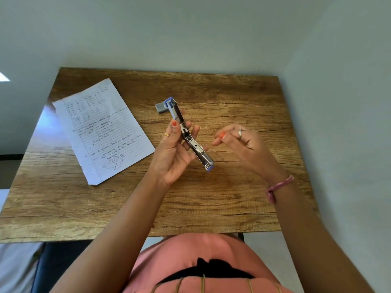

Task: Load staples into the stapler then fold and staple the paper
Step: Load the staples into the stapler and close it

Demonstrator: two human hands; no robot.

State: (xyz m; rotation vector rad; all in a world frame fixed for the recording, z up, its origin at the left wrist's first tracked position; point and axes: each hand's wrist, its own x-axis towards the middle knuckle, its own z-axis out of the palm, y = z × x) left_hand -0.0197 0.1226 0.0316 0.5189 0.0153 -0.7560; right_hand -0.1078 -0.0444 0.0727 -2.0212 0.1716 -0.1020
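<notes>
We see the left hand (173, 153) gripping the opened stapler (189, 135) above the table (222, 199); the right hand (243, 142), grip loosely curled, holds nothing beside it.

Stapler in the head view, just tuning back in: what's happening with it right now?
A person holds the stapler, swung fully open, above the wooden table in the left hand. The right hand hovers beside it, blurred, its fingers pinched together; whether they hold staples cannot be told. A small grey staple box sits behind the stapler's far end. The handwritten lined paper lies flat and unfolded to the left.
</notes>
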